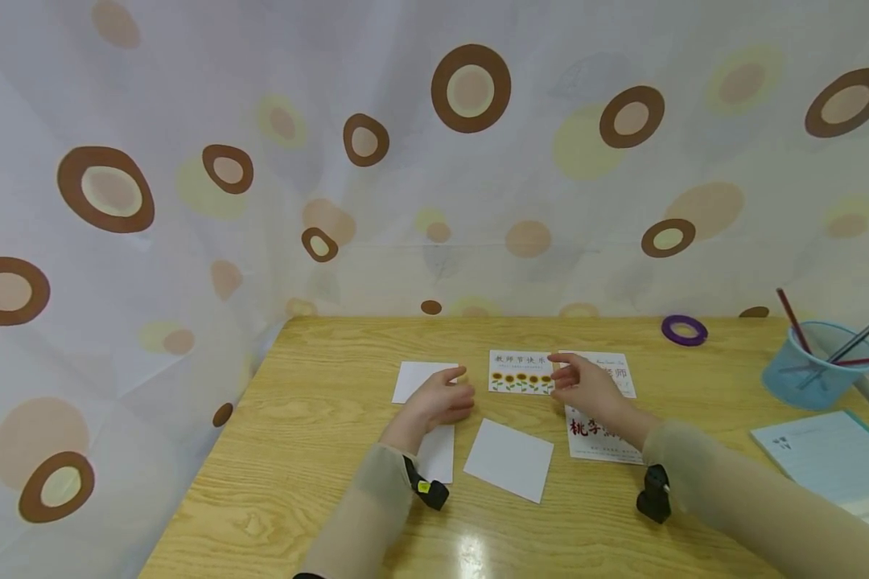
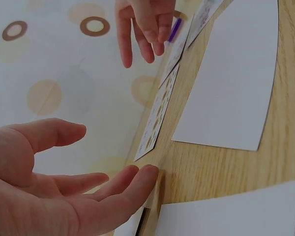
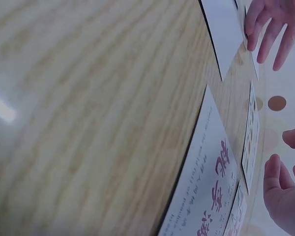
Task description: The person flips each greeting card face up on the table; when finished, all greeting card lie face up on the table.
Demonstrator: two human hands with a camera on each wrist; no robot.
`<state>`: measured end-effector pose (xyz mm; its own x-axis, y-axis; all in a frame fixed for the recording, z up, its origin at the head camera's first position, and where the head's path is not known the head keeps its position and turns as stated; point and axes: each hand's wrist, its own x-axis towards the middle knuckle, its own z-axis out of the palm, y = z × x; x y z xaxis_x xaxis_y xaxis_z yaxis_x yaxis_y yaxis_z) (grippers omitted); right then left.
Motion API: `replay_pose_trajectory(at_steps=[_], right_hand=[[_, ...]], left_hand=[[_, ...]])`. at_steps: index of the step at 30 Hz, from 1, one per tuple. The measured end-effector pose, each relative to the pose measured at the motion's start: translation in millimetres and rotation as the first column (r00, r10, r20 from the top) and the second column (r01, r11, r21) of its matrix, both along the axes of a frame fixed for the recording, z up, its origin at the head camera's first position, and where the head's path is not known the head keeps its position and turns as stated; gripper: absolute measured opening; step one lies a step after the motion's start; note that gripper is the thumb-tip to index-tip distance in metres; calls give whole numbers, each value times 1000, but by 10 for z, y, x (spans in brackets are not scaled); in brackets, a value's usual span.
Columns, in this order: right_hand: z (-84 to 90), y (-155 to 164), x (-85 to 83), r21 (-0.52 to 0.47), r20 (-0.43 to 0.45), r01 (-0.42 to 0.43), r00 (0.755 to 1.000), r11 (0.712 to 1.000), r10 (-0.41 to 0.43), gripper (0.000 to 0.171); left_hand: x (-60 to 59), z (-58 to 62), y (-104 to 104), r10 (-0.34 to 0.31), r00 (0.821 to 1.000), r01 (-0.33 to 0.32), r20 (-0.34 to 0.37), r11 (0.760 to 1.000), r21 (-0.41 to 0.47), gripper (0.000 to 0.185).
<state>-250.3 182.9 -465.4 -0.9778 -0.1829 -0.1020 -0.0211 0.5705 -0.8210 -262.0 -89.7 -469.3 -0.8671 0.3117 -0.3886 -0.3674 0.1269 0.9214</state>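
My left hand (image 1: 438, 400) hovers with relaxed, spread fingers over two blank white cards, an upper one (image 1: 411, 379) and a lower one (image 1: 438, 460). It holds nothing. In the left wrist view its thumb and fingers (image 2: 120, 184) stand apart. My right hand (image 1: 586, 388), also holding nothing, is over the printed cards, its fingers close to the right edge of the sunflower card (image 1: 519, 362). It partly hides a card with dark lettering (image 1: 618, 363) and one with red characters (image 1: 601, 452). A slightly turned blank card (image 1: 508, 460) lies between the forearms.
A purple ring (image 1: 684, 330), like a tape roll, lies at the table's back right. Farther right stands a light blue cup (image 1: 796, 374) with pens or pencils, above an open lined notebook (image 1: 818, 458). A spotted curtain (image 1: 405, 177) hangs behind the wooden table (image 1: 261, 482).
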Motion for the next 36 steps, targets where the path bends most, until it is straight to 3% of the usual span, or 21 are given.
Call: replay_pose_trajectory(at_steps=[9,24,29,36], right_hand=[[22,-14,151,-62,21,-44,999,997,46,64],[69,-53,405,-8,-3,-117,993,993,117,74],[64,-59,498,66,3,-121,993,990,121,75],[30,-75,599,75,39,-100,994,992,97,70]], left_hand=[[48,23,-44,-33,999,33,-11,999,-30,63],[166,25,-64,-48,999,48,-1,998,-39,66],[186,24,-55,-42,999,42,-4,998,-49,67],[201,40,-52,-45,999,45,17,998,-47,66]])
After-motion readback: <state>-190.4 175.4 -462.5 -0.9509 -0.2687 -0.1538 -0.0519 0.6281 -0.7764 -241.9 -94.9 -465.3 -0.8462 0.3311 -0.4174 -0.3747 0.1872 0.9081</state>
